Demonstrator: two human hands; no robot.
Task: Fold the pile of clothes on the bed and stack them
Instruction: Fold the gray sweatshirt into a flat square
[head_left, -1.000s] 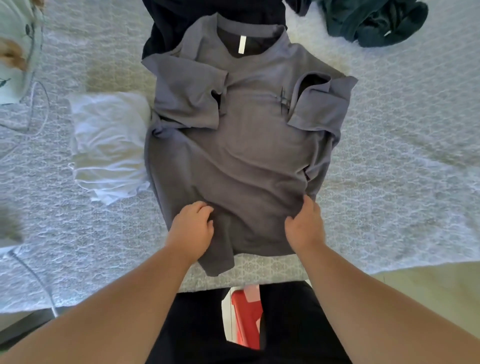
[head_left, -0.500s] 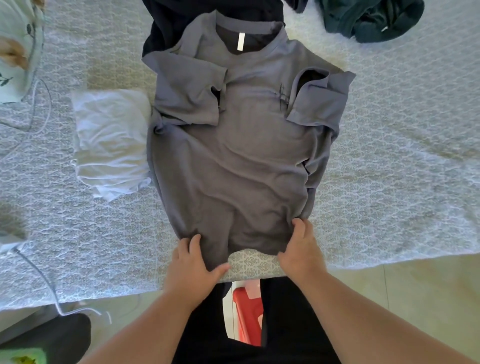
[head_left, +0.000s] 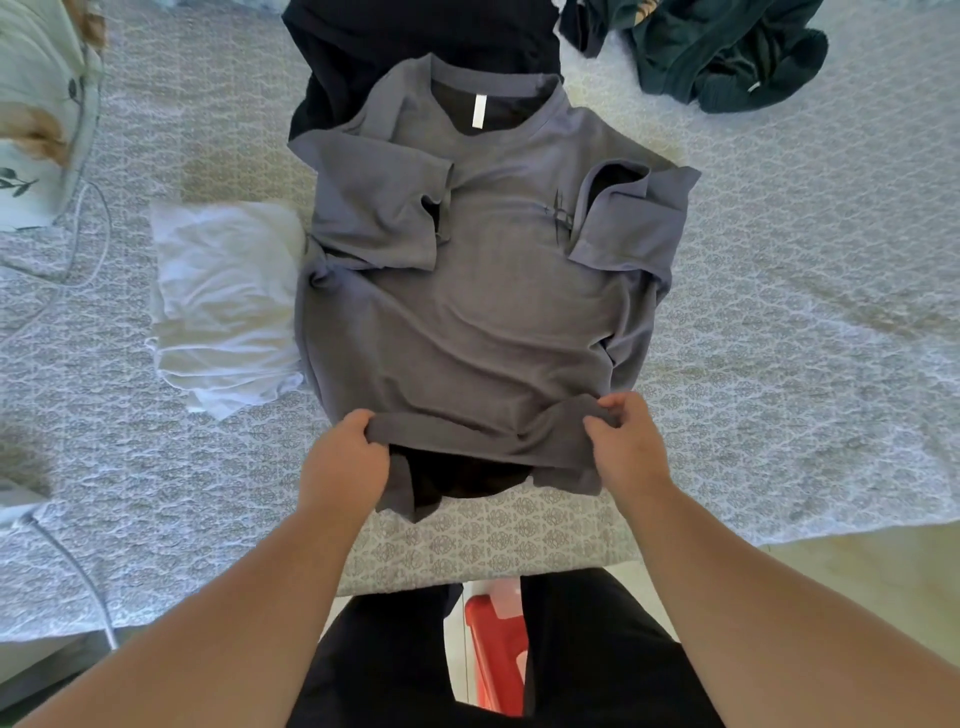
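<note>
Both hands, the left hand (head_left: 345, 457) and right hand (head_left: 626, 449), grip the hem of a grey T-shirt (head_left: 467, 291) on the bed (head_left: 779, 338); its length runs straight away toward the collar.

1. There is a single view, taken from a camera worn on the person's head.
2. It looks forward and steeply down over the near edge of the bed (head_left: 779, 415).
3. It sits close: both forearms reach in from the bottom corners, with the left hand (head_left: 343, 462) and right hand (head_left: 628, 447) low in the middle.
4. Wide-angle bending curves the bed's edge.
</note>
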